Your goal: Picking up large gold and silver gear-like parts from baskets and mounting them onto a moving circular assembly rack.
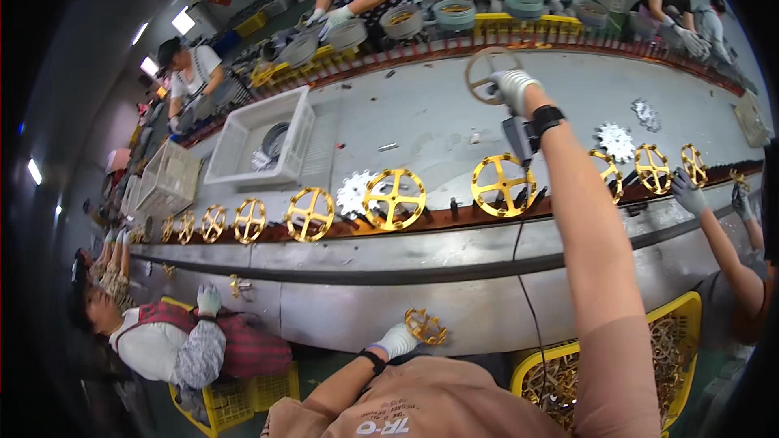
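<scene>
My gloved right hand (pixel 513 89) reaches far across the bench, its fingers closed on a dull brown spoked ring (pixel 480 97). A dark device with a cable hangs at that wrist. Close to my body, my gloved left hand (pixel 398 342) grips the edge of a small gold openwork ring (pixel 427 328) low over the near metal ledge. Between my hands runs a line of upright gold spoked rings on a rail; the nearest are one gold ring (pixel 395 224) and another gold ring (pixel 505 209). Silver toothed discs lie behind them, such as a silver disc (pixel 615 142).
A white crate (pixel 235 164) stands on the bench at left. Yellow baskets of metal parts flank me, one a yellow basket (pixel 519 373) at right. Co-workers sit on both sides; one co-worker's gloved hand (pixel 690 193) touches the ring line. Others work across the bench behind bowls.
</scene>
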Action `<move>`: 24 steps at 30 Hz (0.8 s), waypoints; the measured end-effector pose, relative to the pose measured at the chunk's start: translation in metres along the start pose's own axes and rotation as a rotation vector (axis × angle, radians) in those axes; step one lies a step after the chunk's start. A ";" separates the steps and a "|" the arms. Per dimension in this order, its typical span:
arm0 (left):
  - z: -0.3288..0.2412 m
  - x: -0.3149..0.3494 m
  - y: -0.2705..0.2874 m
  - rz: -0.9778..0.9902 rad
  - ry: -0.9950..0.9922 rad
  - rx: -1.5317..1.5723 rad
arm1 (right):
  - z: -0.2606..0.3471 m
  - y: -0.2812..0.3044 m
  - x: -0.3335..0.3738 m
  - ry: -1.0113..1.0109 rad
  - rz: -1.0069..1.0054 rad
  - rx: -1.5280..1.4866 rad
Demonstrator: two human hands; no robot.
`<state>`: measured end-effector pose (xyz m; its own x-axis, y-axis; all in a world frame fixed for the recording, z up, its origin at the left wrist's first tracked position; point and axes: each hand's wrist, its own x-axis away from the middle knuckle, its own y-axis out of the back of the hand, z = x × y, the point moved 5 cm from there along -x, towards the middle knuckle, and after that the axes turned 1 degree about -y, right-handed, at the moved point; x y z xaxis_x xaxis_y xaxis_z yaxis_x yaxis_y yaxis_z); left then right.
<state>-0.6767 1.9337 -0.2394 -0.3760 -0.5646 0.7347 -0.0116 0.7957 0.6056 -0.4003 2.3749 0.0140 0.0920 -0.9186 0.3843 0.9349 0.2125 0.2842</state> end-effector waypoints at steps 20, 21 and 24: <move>0.001 -0.083 -0.063 -0.384 0.018 0.149 | -0.020 0.025 -0.134 0.670 -0.032 1.054; -0.019 -0.073 -0.038 -0.303 0.080 0.205 | -0.007 0.000 -0.135 0.744 0.009 1.008; -0.016 -0.065 -0.053 -0.443 0.149 0.336 | 0.027 -0.079 -0.168 0.206 0.194 0.253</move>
<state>-0.6366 1.9247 -0.3148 -0.1335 -0.8654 0.4829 -0.4410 0.4883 0.7531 -0.4986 2.5211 -0.0495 0.3503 -0.8953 0.2752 0.7813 0.4414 0.4414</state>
